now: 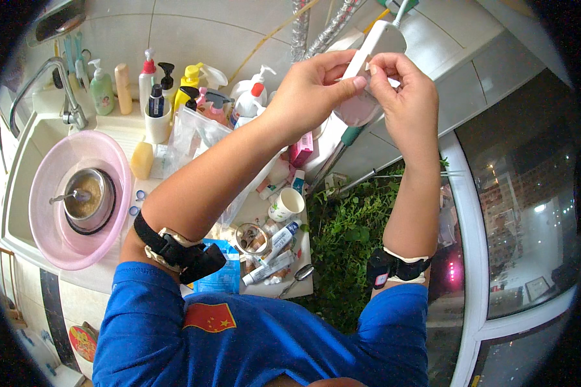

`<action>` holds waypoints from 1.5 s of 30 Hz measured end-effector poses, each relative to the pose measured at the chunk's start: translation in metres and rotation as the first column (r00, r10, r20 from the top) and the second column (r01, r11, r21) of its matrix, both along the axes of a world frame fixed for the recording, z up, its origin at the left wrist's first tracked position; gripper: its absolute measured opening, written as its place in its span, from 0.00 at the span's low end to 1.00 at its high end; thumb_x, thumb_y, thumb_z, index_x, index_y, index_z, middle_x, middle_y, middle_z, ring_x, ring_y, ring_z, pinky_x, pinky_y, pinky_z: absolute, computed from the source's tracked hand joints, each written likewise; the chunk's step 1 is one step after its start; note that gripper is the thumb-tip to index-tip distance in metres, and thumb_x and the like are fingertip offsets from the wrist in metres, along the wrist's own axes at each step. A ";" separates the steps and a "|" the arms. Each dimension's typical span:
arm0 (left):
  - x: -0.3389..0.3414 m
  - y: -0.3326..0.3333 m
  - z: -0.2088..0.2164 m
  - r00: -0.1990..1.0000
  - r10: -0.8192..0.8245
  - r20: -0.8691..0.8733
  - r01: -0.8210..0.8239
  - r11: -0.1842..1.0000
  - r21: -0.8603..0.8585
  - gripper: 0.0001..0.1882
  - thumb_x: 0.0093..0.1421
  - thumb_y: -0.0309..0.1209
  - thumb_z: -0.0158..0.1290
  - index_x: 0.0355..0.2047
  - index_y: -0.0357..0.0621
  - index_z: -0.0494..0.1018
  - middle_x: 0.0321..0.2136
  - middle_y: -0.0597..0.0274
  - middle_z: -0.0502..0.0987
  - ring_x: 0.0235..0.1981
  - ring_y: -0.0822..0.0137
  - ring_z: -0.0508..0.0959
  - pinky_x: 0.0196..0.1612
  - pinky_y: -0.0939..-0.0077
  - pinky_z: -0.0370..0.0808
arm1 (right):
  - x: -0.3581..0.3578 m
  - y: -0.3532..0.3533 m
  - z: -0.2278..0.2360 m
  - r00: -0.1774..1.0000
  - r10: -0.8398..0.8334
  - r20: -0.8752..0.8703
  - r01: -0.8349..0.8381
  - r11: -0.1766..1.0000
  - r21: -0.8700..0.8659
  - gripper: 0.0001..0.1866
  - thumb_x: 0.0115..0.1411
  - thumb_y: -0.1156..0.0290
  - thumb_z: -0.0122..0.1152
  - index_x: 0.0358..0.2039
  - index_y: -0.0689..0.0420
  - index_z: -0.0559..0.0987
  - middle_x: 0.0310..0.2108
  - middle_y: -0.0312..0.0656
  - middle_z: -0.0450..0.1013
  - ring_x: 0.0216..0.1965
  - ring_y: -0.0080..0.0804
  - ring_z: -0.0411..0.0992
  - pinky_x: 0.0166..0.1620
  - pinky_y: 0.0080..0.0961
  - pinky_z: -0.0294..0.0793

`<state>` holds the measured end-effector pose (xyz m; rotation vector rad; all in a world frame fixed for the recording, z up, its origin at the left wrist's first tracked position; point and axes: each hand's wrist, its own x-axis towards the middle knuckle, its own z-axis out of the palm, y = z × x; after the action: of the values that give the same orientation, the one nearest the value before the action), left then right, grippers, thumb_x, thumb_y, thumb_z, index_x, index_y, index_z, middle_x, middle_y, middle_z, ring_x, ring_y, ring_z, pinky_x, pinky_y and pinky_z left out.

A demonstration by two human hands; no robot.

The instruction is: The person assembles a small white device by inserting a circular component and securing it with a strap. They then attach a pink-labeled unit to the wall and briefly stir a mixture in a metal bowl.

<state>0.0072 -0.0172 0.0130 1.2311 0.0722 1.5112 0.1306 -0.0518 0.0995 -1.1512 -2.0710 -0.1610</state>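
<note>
At the upper middle, my left hand grips a long white block with a cable at its far end, which looks like a power strip. The thumb lies across its near part and the fingers go behind it. My right hand is closed in a pinch against the block's right side. A small pale bit shows at those fingertips, too small to name. Just under both hands is a rounded, translucent pinkish-white thing, partly covered by them. Both forearms reach up and away from me, each with a black strap near the elbow.
On the left, a pink basin holding a metal pot sits in the sink. Pump bottles line the wall. A paper cup, tubes and a spoon crowd the counter. Green plants grow below; a window frame stands right.
</note>
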 end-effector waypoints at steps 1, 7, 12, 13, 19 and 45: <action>0.000 0.000 0.000 1.000 -0.002 -0.015 0.002 1.000 0.000 0.27 0.60 0.32 0.54 0.56 0.31 0.61 0.46 0.56 0.74 0.46 0.70 0.73 0.51 0.76 0.69 | 0.000 0.000 0.000 1.000 -0.012 0.000 0.012 1.000 0.011 0.06 0.58 0.73 0.57 0.33 0.63 0.76 0.28 0.35 0.74 0.30 0.17 0.70 0.32 0.17 0.70; -0.002 -0.005 0.001 0.998 -0.011 -0.056 0.008 0.999 -0.041 0.26 0.61 0.34 0.53 0.57 0.34 0.62 0.44 0.59 0.75 0.42 0.74 0.74 0.44 0.80 0.70 | -0.003 -0.003 -0.002 0.999 -0.018 -0.036 0.021 0.997 0.069 0.07 0.58 0.72 0.58 0.33 0.63 0.76 0.27 0.35 0.74 0.31 0.19 0.70 0.33 0.17 0.71; -0.001 -0.005 0.002 0.999 -0.030 -0.035 0.028 0.998 -0.051 0.26 0.61 0.34 0.52 0.57 0.35 0.62 0.43 0.60 0.76 0.40 0.74 0.74 0.42 0.79 0.71 | -0.003 -0.004 -0.004 0.997 -0.018 -0.068 0.028 0.990 0.135 0.06 0.55 0.74 0.58 0.30 0.63 0.76 0.24 0.43 0.75 0.27 0.29 0.75 0.32 0.24 0.73; -0.001 -0.005 0.002 0.999 -0.030 -0.045 0.027 0.997 -0.071 0.26 0.61 0.34 0.52 0.57 0.35 0.62 0.43 0.60 0.76 0.40 0.74 0.75 0.43 0.79 0.71 | -0.003 -0.004 -0.005 0.993 -0.001 -0.119 0.011 0.997 0.080 0.06 0.56 0.74 0.58 0.30 0.63 0.76 0.25 0.42 0.75 0.27 0.28 0.74 0.32 0.23 0.73; -0.003 -0.002 0.000 0.999 -0.045 0.017 0.047 0.987 -0.155 0.24 0.62 0.33 0.50 0.57 0.36 0.63 0.44 0.58 0.75 0.42 0.70 0.75 0.46 0.74 0.72 | 0.015 0.002 -0.007 0.788 0.225 -0.574 -0.373 0.915 -0.153 0.07 0.60 0.72 0.54 0.36 0.63 0.73 0.27 0.37 0.73 0.26 0.23 0.71 0.36 0.20 0.73; -0.002 0.010 -0.005 1.000 -0.007 0.010 0.008 0.987 -0.159 0.20 0.62 0.29 0.50 0.54 0.35 0.65 0.42 0.58 0.76 0.40 0.71 0.75 0.42 0.79 0.71 | 0.090 0.005 -0.025 0.331 0.060 -0.942 -0.402 0.912 -0.083 0.06 0.61 0.73 0.47 0.36 0.60 0.71 0.37 0.49 0.72 0.35 0.32 0.71 0.39 0.28 0.73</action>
<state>0.0053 -0.0067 0.0085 1.0960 0.1785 1.4751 0.2204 -0.0465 0.0744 -0.7503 -1.1459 0.8459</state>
